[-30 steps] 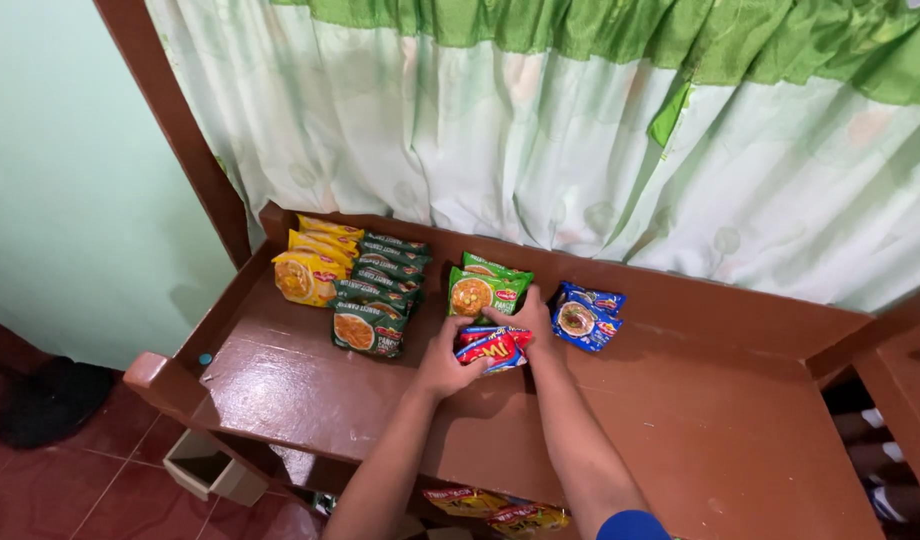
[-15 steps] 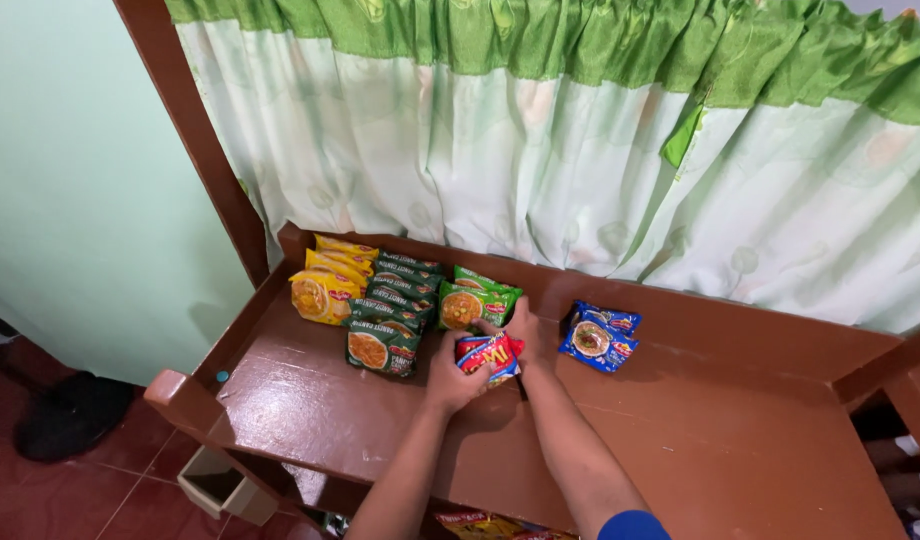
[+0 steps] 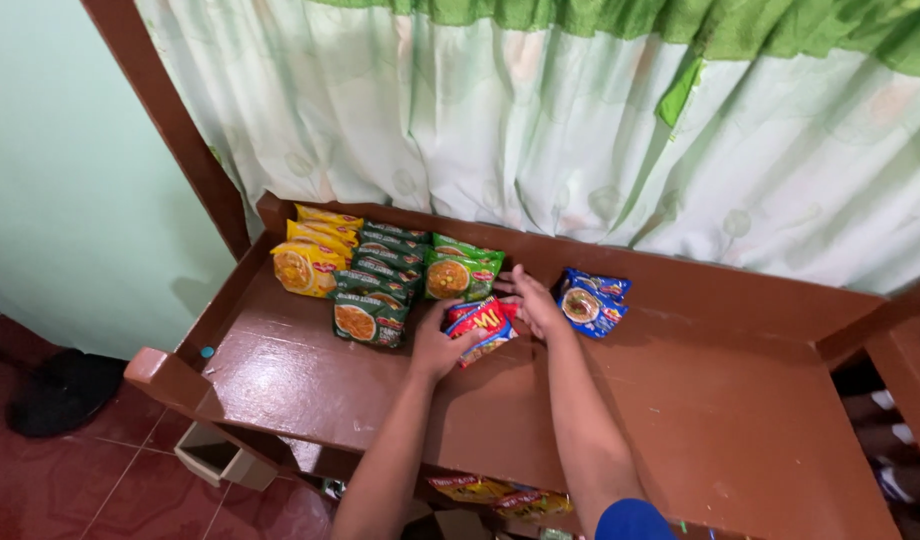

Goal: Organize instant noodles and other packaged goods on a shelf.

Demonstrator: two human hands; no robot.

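My left hand (image 3: 439, 346) and my right hand (image 3: 532, 302) both grip a red noodle packet (image 3: 480, 327) with a blue edge, held just above a brown wooden shelf (image 3: 680, 400). Directly behind the packet lie light green packets (image 3: 460, 270). To their left sit rows of dark green packets (image 3: 372, 300) and yellow packets (image 3: 308, 255). Blue packets (image 3: 590, 298) lie just right of my right hand.
A green and white curtain (image 3: 580, 130) hangs behind the shelf. A brown post (image 3: 170, 120) and a pale green wall (image 3: 60, 180) stand at left. More packets (image 3: 490, 492) and a small box (image 3: 218, 456) lie under the shelf on a red tiled floor.
Both hands have stayed on the red packet, shifting it slightly toward the green packets. The camera has moved a little; the packet rows have not moved.
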